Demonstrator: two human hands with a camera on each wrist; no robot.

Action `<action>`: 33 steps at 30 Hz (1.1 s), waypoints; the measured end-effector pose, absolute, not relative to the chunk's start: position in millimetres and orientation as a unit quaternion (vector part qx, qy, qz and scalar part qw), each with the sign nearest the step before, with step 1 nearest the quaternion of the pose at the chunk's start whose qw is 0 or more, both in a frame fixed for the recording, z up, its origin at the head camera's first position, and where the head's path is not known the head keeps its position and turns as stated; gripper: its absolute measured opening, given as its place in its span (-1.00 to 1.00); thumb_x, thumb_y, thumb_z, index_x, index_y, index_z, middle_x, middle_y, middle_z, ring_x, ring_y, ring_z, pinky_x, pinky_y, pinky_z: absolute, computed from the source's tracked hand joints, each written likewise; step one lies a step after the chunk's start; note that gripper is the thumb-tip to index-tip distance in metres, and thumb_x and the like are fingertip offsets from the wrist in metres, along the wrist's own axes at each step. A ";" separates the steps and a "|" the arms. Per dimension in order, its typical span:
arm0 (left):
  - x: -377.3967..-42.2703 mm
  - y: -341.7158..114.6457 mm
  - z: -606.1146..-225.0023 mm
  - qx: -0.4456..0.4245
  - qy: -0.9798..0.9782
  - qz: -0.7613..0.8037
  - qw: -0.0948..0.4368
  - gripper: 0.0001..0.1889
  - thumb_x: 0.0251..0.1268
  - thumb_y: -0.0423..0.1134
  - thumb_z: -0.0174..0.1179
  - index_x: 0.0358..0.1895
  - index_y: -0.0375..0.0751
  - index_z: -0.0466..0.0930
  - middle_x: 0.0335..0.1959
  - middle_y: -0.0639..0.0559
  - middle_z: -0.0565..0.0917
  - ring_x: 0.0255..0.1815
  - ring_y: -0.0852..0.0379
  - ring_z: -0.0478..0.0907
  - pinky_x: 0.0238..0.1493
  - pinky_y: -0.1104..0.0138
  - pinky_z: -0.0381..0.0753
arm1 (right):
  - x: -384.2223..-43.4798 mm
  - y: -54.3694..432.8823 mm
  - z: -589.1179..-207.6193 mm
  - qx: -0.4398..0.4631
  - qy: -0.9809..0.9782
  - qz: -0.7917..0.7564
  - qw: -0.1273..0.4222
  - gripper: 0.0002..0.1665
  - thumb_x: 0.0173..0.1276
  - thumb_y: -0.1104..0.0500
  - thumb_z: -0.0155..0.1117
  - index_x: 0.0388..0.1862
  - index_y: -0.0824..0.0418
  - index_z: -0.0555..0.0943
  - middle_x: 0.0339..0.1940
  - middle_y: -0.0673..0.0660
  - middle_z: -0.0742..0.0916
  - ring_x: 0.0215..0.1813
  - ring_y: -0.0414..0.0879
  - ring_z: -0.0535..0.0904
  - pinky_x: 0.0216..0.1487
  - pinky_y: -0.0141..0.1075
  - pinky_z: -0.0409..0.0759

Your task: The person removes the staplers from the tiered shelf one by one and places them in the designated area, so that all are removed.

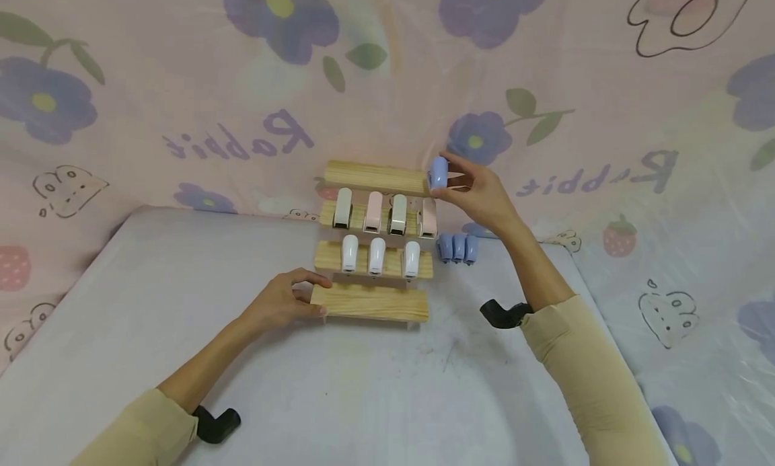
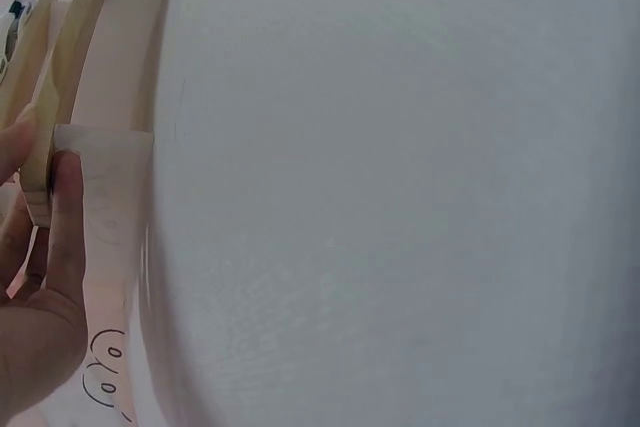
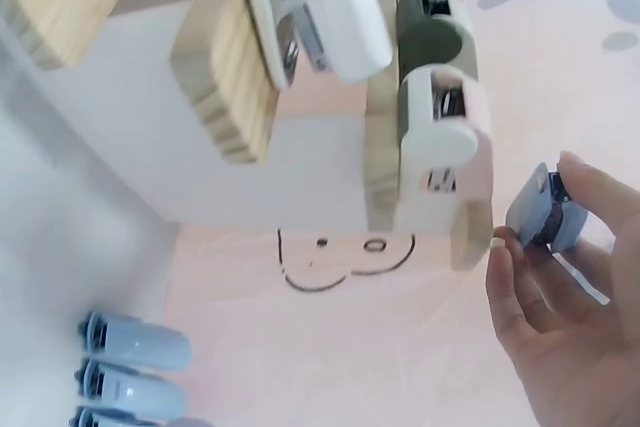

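Observation:
A small blue stapler (image 1: 438,173) is pinched between the thumb and fingers of my right hand (image 1: 481,191), at the right end of the top wooden board. The right wrist view shows that blue stapler (image 3: 546,209) beside the board's end. My left hand (image 1: 284,298) grips the left end of the lowest board (image 1: 369,302) of the tiered display rack. In the left wrist view, the thumb lies on one face of the board (image 2: 62,77) and fingers on the other. Three white staplers (image 1: 377,256) stand on the second board, and several pink and grey-green staplers (image 1: 373,212) on the third.
Three more blue staplers (image 1: 459,248) stand in a row on the white table (image 1: 242,385), right of the rack. A curtain (image 1: 387,96) with flowers and rabbits hangs close behind the top board (image 1: 375,177). Black curved pieces (image 1: 219,425) stick out at both cuffs.

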State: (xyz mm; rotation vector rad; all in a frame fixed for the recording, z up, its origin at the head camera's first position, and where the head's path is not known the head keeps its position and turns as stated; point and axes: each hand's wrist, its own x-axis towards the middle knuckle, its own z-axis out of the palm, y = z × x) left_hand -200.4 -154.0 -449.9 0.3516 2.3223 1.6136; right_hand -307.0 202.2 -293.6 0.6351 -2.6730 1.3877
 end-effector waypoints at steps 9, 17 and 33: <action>-198.5 -151.6 -445.8 0.120 0.810 0.555 0.144 -0.48 0.02 -0.28 0.54 0.12 -0.17 0.61 0.27 -0.16 0.53 -0.37 0.08 0.58 -0.32 0.25 0.54 | -306.6 222.2 -301.4 0.193 -0.873 0.447 0.034 -0.19 0.31 0.17 0.43 0.51 0.04 0.35 0.29 0.19 0.57 0.17 0.08 0.60 0.05 -0.29 0.59; -197.3 -152.9 -444.6 0.122 0.809 0.559 0.137 -0.47 0.03 -0.30 0.52 0.13 -0.18 0.59 0.26 -0.18 0.53 -0.30 0.05 0.63 -0.29 0.23 0.58 | -305.3 233.7 -313.3 0.187 -0.869 0.457 0.040 -0.17 0.31 0.20 0.43 0.52 0.12 0.31 0.27 0.25 0.57 0.15 0.13 0.59 0.03 -0.35 0.59; -197.4 -152.5 -446.4 0.117 0.808 0.560 0.143 -0.48 0.01 -0.30 0.53 0.11 -0.18 0.60 0.29 -0.18 0.50 -0.19 0.03 0.64 -0.21 0.24 0.58 | -293.8 272.1 -340.9 0.139 -0.889 0.436 0.018 -0.15 0.35 0.19 0.40 0.55 0.02 0.26 0.40 0.23 0.48 0.30 0.17 0.49 0.20 0.04 0.50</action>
